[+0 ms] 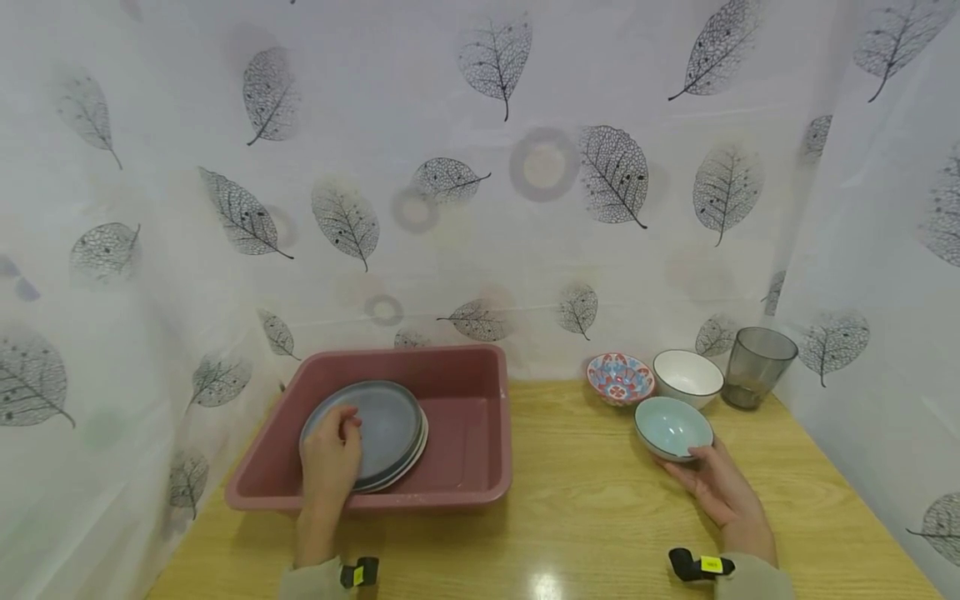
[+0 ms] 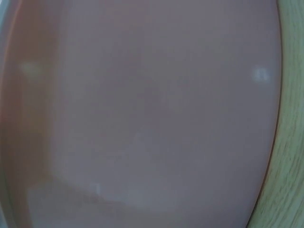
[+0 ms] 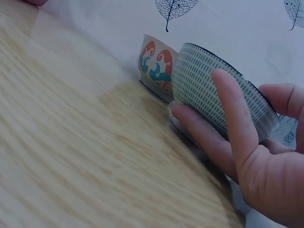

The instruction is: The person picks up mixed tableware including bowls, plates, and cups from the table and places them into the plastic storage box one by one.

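Note:
At the right side of the table, my right hand (image 1: 723,492) holds a light-blue bowl (image 1: 673,427) with a dark rim. In the right wrist view, the thumb is at the rim and fingers lie against the patterned outside of the bowl (image 3: 209,85), which is tilted. My left hand (image 1: 330,454) is over the left part of a grey-blue plate (image 1: 386,433), fingers loosely curled with nothing seen in them. That plate tops a stack with white-rimmed plates (image 1: 408,468) in a pink basin (image 1: 504,450). The left wrist view shows only the basin's wall (image 2: 156,114) up close, no hand.
Behind the light-blue bowl stand a red-and-blue patterned bowl (image 1: 619,379), a white bowl (image 1: 688,375) with a dark rim and a grey see-through cup (image 1: 759,367). A leaf-print curtain (image 1: 450,250) bounds the wooden table (image 1: 585,508) at the back and sides.

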`<action>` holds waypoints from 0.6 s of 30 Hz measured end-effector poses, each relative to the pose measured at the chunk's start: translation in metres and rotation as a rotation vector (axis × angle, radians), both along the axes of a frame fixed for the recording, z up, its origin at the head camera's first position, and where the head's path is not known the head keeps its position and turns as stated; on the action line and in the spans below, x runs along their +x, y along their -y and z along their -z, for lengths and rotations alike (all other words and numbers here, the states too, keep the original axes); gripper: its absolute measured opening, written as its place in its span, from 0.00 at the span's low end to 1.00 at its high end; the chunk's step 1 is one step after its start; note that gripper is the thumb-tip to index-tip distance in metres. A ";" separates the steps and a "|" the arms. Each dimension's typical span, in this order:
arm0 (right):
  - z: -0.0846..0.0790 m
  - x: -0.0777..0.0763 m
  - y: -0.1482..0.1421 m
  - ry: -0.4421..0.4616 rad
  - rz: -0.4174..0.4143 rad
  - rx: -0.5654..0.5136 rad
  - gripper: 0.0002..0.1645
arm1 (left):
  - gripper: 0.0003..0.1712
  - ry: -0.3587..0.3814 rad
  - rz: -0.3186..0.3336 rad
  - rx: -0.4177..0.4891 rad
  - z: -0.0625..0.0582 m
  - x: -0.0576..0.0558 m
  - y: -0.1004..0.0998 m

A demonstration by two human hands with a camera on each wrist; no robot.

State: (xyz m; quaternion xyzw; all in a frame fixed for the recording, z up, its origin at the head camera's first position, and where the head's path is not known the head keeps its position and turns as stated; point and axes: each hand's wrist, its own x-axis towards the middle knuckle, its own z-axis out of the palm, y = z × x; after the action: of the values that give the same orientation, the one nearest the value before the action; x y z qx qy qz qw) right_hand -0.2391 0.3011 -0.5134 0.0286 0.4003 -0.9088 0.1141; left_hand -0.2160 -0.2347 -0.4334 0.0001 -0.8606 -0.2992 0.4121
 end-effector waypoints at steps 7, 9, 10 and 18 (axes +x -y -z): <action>-0.003 0.002 0.001 0.055 0.016 0.042 0.49 | 0.09 0.000 0.001 0.008 -0.001 0.000 0.000; -0.004 0.002 0.002 0.059 0.016 0.073 0.49 | 0.09 -0.001 -0.002 0.007 -0.001 0.000 0.000; -0.004 0.003 0.002 0.059 0.016 0.088 0.49 | 0.09 -0.001 -0.004 0.006 -0.001 0.000 0.000; -0.009 0.006 0.003 0.056 0.007 0.156 0.49 | 0.09 0.019 -0.014 0.003 0.000 -0.001 0.001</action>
State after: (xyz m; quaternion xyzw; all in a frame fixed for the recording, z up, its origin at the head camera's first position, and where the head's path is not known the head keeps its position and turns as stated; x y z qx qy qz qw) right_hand -0.2332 0.2979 -0.5041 0.0642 0.4666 -0.8740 0.1196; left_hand -0.2166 -0.2357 -0.4339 0.0094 -0.8640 -0.2973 0.4061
